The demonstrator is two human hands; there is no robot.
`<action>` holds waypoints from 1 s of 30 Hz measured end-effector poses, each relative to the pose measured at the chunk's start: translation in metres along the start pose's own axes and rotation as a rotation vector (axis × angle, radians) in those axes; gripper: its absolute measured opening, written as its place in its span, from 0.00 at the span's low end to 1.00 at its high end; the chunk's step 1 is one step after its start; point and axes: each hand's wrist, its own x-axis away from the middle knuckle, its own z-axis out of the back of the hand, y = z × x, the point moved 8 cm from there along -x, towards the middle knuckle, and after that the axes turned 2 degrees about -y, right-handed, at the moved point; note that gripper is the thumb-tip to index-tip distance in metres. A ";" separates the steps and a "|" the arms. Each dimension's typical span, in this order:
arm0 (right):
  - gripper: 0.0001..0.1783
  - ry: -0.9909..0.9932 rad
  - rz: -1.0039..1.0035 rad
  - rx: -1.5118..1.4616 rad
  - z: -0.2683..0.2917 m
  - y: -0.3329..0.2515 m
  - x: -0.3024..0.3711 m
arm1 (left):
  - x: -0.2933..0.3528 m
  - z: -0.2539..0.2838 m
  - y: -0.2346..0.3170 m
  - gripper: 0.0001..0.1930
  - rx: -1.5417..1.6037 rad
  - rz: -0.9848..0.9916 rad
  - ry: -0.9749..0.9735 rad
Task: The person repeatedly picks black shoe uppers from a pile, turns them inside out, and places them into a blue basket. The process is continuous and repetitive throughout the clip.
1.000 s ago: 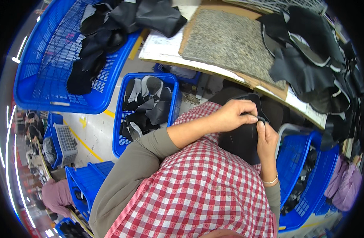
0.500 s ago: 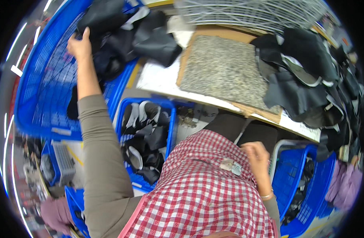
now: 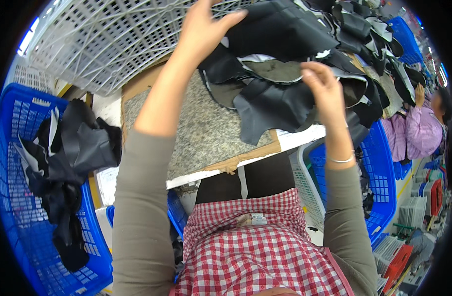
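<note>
My left hand (image 3: 201, 32) reaches over the far side of the pile, thumb stretched away from the fingers, some of which the top edge cuts off. It looks open, beside a large smooth black leather-like piece (image 3: 280, 29). My right hand (image 3: 325, 91) is at the pile's near side, its fingers bent and blurred. Its fingertips meet the edge of a black piece with grey fuzzy lining (image 3: 275, 70); whether they pinch it I cannot tell. Below hangs another black piece (image 3: 270, 106), over the table's front edge. The pieces look like shoe uppers.
A speckled stone slab (image 3: 196, 133) lies on the white-edged table. A grey plastic crate (image 3: 112, 47) stands at the back left. Blue baskets flank me: one with black pieces (image 3: 4, 163) at left, another (image 3: 383, 172) at right. A person in pink (image 3: 423, 126) sits far right.
My left hand has left the blue basket, where black pieces now lie, and come right to the pile. My right hand has risen from my lap to the pile. The view has swung right.
</note>
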 end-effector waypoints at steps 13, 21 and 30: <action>0.20 -0.227 0.345 -0.170 -0.035 -0.002 0.110 | 0.114 0.091 0.189 0.15 -0.426 -0.139 -0.485; 0.28 -0.317 0.020 -0.222 -0.117 0.024 0.180 | 0.309 0.045 0.121 0.21 0.225 0.971 -0.172; 0.23 -0.175 0.835 0.529 -0.045 -0.104 0.168 | 0.283 0.065 0.159 0.10 0.053 0.686 -0.212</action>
